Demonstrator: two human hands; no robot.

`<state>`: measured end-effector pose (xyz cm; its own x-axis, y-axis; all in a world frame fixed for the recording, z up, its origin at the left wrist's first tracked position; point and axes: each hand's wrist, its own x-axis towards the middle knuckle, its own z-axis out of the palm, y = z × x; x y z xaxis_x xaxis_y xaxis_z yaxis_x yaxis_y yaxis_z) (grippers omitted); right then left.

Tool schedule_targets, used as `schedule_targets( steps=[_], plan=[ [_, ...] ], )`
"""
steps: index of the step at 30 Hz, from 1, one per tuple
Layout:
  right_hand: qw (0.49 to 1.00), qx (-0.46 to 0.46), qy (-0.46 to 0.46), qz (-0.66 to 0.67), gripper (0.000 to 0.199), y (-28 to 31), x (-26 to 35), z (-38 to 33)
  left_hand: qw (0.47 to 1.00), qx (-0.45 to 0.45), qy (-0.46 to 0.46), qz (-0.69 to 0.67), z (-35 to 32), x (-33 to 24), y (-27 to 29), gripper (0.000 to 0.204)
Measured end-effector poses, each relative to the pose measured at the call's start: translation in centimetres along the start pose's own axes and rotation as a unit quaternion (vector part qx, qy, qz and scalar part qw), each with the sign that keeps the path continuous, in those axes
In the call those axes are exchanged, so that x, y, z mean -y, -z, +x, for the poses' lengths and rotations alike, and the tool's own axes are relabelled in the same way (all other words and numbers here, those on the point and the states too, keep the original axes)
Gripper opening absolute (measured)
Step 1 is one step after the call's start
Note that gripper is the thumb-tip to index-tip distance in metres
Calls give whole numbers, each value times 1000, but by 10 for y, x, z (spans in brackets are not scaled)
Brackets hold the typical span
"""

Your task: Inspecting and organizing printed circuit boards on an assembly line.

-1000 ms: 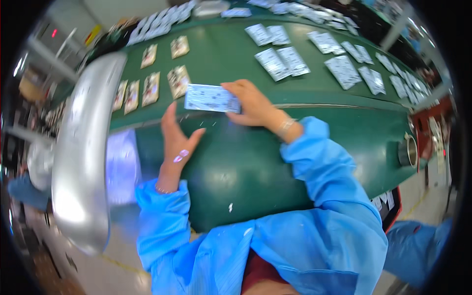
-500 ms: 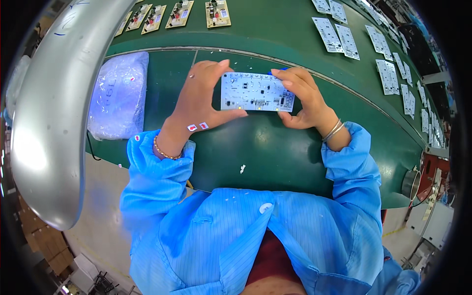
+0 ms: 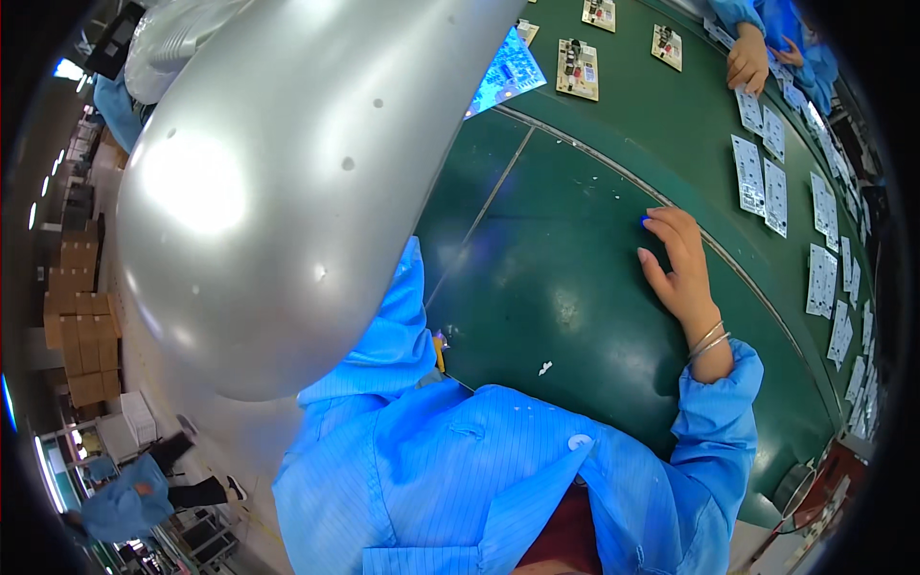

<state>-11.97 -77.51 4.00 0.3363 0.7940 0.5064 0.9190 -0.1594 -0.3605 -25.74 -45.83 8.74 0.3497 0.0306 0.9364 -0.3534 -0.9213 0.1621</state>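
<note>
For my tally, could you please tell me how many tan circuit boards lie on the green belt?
4 tan boards, far up the belt: one beside the blue board, one partly behind it, two further right. The silver hood may hide more.

The left hand is hidden behind the big silver hood; only its blue sleeve shows. A blue-lit board peeks from the hood's edge, perhaps held. The far boards' parts are too small to tell.

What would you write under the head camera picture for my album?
A right hand rests flat on a green table beside a big silver duct, circuit boards lying beyond.
</note>
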Motion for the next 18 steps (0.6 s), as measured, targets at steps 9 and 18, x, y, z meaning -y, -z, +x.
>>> schedule_targets(
  steps=[9, 18],
  plan=[
    [1000, 2, 0, 18, 27, -1, -6, -4, 996, -82, 0, -18, -1, 8, -8, 86],
    [933, -258, 235, 91, 36, 73, 75, -8, 992, -129, 2, -3, -2, 7, -5, 82]
  ],
)
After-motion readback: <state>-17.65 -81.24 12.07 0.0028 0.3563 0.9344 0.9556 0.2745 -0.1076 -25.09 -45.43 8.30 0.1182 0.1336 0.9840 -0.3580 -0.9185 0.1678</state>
